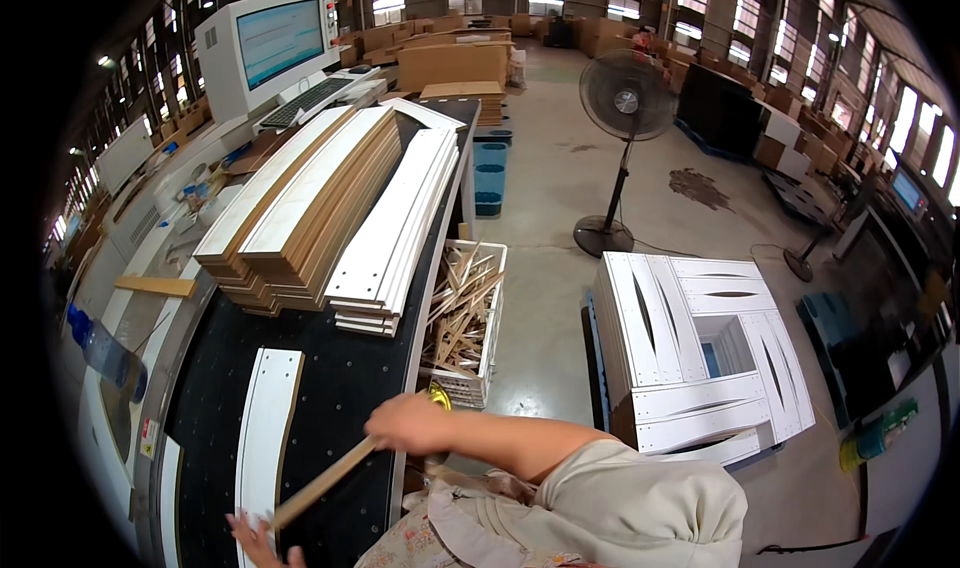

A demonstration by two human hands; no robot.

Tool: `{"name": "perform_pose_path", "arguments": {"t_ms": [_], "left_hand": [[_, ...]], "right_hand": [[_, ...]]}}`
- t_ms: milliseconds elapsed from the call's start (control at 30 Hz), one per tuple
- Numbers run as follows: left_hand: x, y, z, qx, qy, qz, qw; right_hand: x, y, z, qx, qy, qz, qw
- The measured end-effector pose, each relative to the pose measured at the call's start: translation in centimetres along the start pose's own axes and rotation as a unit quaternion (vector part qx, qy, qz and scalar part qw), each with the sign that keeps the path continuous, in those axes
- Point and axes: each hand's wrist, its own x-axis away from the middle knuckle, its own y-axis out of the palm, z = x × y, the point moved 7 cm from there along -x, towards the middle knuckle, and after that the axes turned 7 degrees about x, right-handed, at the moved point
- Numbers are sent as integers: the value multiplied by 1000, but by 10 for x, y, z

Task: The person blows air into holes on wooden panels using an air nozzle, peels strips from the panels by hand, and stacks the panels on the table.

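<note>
My right hand (408,423) is closed around one end of a narrow light-brown wooden strip (325,483). From that hand the strip slants down to the left, its other end close to my left hand (258,542). My left hand lies at a white board (266,418) with its fingers apart, partly cut off by the lower edge. The board has a slightly curved edge and small holes at its far end. It rests on a black work surface (345,393). Just beyond my right hand a shiny yellow round thing (439,397) shows in part.
Stacks of curved boards (320,203) and straighter white boards (395,228) stand farther along the surface. A white crate (490,353) of wood scraps sits beside it. White boards are piled on a pallet (715,353) at right. A monitor (275,48), bottle (105,353) and fan (625,103) stand around.
</note>
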Motion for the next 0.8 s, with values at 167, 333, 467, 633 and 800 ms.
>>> {"name": "perform_pose_path", "arguments": {"t_ms": [167,333,467,633,800], "left_hand": [[-11,-2,-62,18,-137,203,969],[-2,65,-92,-227,-252,-137,931],[1,77,-103,-245,-299,-159,909],[-6,64,-77,-287,-254,-120,916],[2,78,-110,-256,-373,-103,886]], "right_hand": [[114,-63,104,-172,394,319,845],[210,1,184,-407,512,466,596],[282,110,200,-479,645,315,505],[301,163,170,-470,699,159,516],[331,202,176,-452,733,10,508]]}}
